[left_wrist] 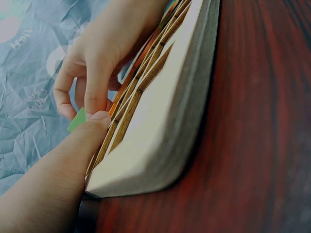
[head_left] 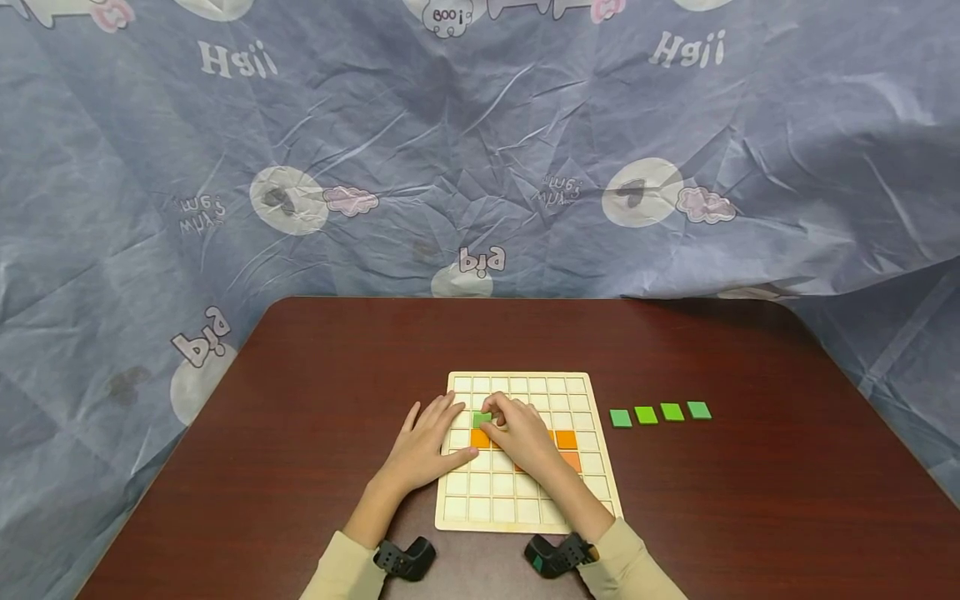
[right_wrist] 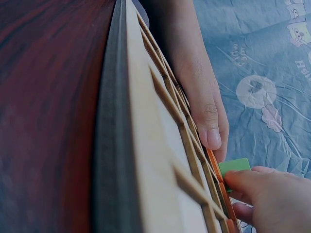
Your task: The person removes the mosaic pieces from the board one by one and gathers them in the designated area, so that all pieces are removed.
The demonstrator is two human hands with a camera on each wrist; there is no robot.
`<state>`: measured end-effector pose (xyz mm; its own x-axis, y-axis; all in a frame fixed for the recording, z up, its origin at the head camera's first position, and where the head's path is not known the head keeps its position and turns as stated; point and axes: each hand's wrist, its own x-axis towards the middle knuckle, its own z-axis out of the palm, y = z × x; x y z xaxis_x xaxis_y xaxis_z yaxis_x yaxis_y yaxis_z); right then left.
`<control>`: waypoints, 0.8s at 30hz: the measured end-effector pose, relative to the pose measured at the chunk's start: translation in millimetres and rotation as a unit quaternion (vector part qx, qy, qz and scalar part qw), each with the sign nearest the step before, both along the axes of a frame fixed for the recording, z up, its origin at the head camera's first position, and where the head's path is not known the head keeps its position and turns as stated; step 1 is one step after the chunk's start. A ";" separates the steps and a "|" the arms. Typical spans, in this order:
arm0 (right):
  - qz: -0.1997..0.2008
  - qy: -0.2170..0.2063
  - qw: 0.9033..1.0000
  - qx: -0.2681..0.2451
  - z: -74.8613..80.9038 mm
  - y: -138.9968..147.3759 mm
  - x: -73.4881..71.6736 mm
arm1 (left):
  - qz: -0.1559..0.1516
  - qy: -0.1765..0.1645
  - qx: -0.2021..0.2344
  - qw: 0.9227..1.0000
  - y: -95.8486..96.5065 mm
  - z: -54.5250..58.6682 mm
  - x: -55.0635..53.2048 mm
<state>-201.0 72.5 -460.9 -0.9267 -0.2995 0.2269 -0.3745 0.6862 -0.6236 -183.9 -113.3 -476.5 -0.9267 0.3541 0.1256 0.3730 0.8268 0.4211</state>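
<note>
A pale wooden grid board point(head_left: 480, 508) lies on the table. Over its left half, my right hand point(head_left: 522, 435) pinches a green square tile point(head_left: 482, 420) between thumb and fingers; the right wrist view shows this green tile point(right_wrist: 234, 166) tilted up from the board. My left hand point(head_left: 426, 446) rests on the board's left edge, fingers spread, its thumb close to an orange tile point(head_left: 480, 439). More orange tiles sit in the grid, among them one at the right point(head_left: 567, 440) and a lighter orange one point(head_left: 572, 461) below it. My right hand and forearm hide part of that row.
Right of the board, several loose green tiles lie in a row, from a teal-green tile point(head_left: 620, 418) to another teal-green tile point(head_left: 699, 410). The dark red-brown table point(head_left: 360, 350) reaches back to a printed blue cloth point(head_left: 480, 150). Each wrist wears a black camera.
</note>
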 end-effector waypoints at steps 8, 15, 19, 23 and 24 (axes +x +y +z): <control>-0.009 0.017 1.000 0.014 2.6 -1.7 0.9 | 0.006 -0.018 -0.004 1.000 -0.5 1.0 0.3; -0.013 -0.008 1.000 -0.014 5.6 -2.8 0.2 | 0.006 -0.008 0.000 1.000 -1.1 1.7 1.0; -0.017 -0.040 0.998 -0.040 8.6 -2.8 0.9 | 0.003 -0.008 -0.001 1.000 -0.9 1.9 0.9; -0.019 -0.069 0.996 -0.059 12.0 -2.6 1.3 | 0.002 -0.004 0.001 1.000 -0.3 2.2 0.7; -0.020 -0.075 0.995 -0.063 13.1 -2.4 1.3 | 0.002 -0.002 0.002 1.000 -0.1 2.0 0.6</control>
<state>-199.7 70.1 -447.9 -0.9635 -0.2400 0.1182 -0.2445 0.6106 -0.7533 -183.3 -113.3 -474.6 -0.9283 0.3508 0.1236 0.3689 0.8262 0.4259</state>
